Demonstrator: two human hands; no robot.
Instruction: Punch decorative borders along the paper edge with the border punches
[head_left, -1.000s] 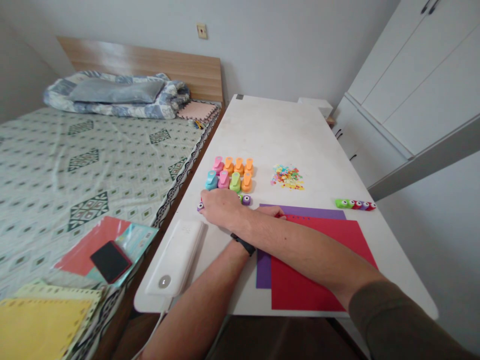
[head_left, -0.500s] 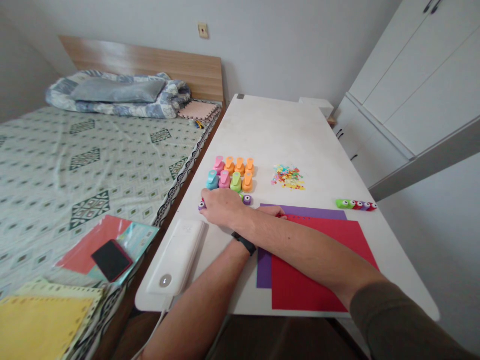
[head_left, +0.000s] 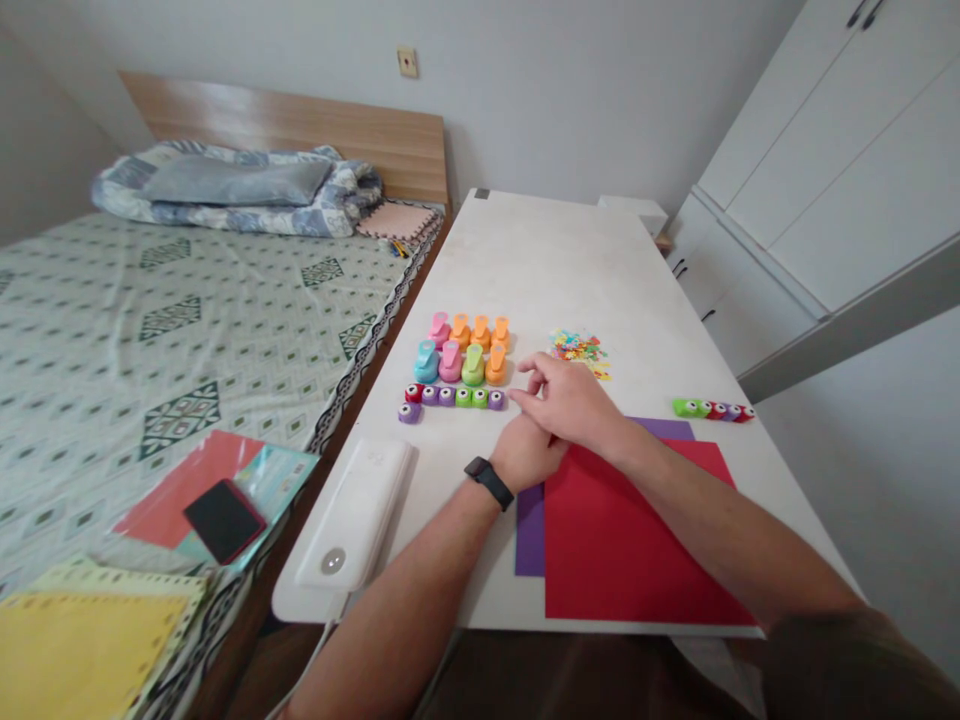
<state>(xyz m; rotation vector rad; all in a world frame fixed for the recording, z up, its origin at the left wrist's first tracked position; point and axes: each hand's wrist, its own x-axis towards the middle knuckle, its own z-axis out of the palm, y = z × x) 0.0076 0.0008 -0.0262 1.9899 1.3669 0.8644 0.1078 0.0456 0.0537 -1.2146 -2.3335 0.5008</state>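
Observation:
My right hand (head_left: 570, 402) is over the table beside the small punches, crossing above my left hand. Its thumb and forefinger are apart, with nothing visible between them. My left hand (head_left: 525, 452), with a black band on the wrist, lies at the upper left corner of the red paper (head_left: 637, 540); its fingers are mostly hidden under my right hand. Purple paper (head_left: 529, 545) shows beneath the red sheet. A row of small craft punches (head_left: 463, 397) in red, purple and green stands to the left, with one purple punch (head_left: 409, 412) in front of the row.
Larger craft punches (head_left: 472, 364) form two rows behind. Loose paper cutouts (head_left: 581, 348) lie in a pile. Several small punches (head_left: 712, 410) line the right side. A white device (head_left: 356, 515) with a cable sits at the left table edge. A phone (head_left: 225, 520) rests on the bed.
My right hand has moved right, away from the small punches, uncovering the row and the purple punch in front. My left hand stays by the paper's corner.

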